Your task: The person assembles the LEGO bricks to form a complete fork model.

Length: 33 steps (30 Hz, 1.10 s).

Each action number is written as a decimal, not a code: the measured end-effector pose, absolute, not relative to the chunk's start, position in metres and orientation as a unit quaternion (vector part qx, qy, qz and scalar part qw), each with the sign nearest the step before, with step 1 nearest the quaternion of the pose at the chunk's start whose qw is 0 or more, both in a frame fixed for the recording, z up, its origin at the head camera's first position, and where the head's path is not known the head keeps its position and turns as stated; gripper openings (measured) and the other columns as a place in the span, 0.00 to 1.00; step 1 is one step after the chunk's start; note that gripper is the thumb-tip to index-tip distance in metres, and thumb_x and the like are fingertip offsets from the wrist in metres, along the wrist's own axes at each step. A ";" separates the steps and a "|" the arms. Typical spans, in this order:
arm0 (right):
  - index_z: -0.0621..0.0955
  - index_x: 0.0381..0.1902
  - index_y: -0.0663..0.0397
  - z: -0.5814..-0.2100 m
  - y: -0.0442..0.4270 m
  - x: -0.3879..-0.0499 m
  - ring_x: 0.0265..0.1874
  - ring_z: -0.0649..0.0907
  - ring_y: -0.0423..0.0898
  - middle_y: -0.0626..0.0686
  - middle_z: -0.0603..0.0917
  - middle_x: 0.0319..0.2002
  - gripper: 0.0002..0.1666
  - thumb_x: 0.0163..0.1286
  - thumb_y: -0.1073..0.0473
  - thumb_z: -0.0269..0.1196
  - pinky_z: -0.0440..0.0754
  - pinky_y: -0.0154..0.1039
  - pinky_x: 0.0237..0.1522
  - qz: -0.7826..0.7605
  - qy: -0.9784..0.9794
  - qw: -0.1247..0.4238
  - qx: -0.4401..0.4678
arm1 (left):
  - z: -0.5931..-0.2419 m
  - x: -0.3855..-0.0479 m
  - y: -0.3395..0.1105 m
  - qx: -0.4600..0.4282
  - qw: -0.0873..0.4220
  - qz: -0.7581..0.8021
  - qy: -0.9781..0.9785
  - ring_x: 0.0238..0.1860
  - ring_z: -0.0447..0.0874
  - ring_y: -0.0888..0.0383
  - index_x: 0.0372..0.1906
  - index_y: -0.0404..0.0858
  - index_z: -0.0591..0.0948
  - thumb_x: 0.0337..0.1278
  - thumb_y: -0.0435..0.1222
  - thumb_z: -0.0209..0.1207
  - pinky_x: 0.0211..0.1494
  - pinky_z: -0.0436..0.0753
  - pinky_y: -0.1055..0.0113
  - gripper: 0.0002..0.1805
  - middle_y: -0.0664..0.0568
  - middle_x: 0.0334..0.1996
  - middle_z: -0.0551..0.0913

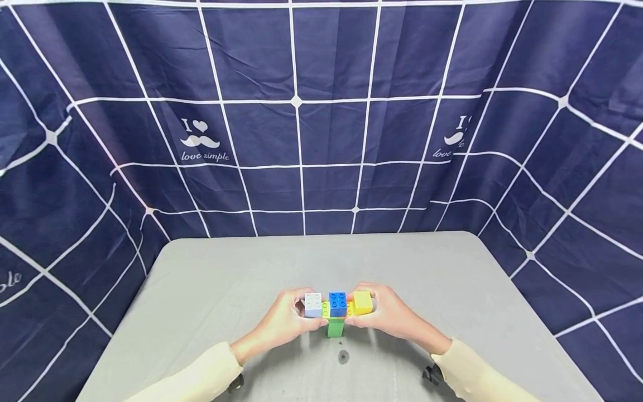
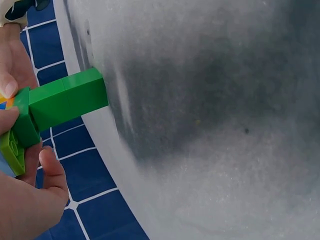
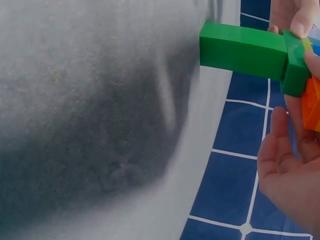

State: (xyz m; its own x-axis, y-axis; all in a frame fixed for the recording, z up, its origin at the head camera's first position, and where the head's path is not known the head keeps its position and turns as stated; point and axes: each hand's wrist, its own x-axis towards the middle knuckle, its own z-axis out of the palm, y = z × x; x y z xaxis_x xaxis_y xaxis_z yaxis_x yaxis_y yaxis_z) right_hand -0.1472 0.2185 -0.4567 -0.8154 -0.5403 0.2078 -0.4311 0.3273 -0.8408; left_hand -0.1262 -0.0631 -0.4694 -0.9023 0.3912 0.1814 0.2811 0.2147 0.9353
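A T-shaped toy building-block structure stands on the grey table in the head view. Its stem is a green block column [image 2: 67, 97], topped by a wider green block [image 3: 295, 62]. A lime block [image 2: 12, 152] juts out to the left and an orange block [image 3: 311, 105] to the right. On top sit a pale blue block [image 1: 313, 305], a blue block [image 1: 338, 304] and a yellow block [image 1: 363, 302]. My left hand [image 1: 286, 319] pinches the left arm of the structure between thumb and fingers. At the right arm, my right hand [image 1: 389, 314] grips likewise.
The grey table [image 1: 226, 273] has rounded far corners. A dark blue curtain [image 1: 326, 134] with white grid lines hangs behind it and along both sides. A small dark round mark [image 1: 344, 357] lies on the tabletop in front of the structure.
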 end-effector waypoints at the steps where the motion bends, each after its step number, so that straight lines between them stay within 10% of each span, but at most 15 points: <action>1: 0.88 0.46 0.49 -0.457 0.219 -0.148 0.34 0.82 0.42 0.45 0.85 0.35 0.19 0.60 0.58 0.84 0.82 0.36 0.36 -0.496 0.813 0.055 -0.298 | -0.470 -0.127 -0.063 0.216 0.048 0.590 0.776 0.29 0.81 0.61 0.46 0.37 0.89 0.50 0.30 0.83 0.31 0.78 0.71 0.18 0.58 0.32 0.87; 19: 0.86 0.59 0.44 -0.455 0.224 -0.146 0.47 0.84 0.44 0.42 0.88 0.49 0.29 0.62 0.52 0.84 0.82 0.43 0.51 -0.458 0.833 0.043 -0.307 | -0.474 -0.124 -0.068 0.230 0.037 0.555 0.798 0.36 0.82 0.58 0.57 0.38 0.85 0.58 0.34 0.80 0.40 0.82 0.64 0.24 0.57 0.43 0.87; 33: 0.78 0.73 0.50 -0.452 0.243 -0.139 0.55 0.85 0.44 0.47 0.86 0.61 0.46 0.59 0.60 0.85 0.86 0.43 0.50 -0.383 0.824 -0.118 -0.400 | -0.477 -0.111 -0.092 0.332 -0.130 0.513 0.781 0.55 0.84 0.50 0.77 0.42 0.75 0.52 0.25 0.79 0.46 0.86 0.58 0.45 0.50 0.64 0.83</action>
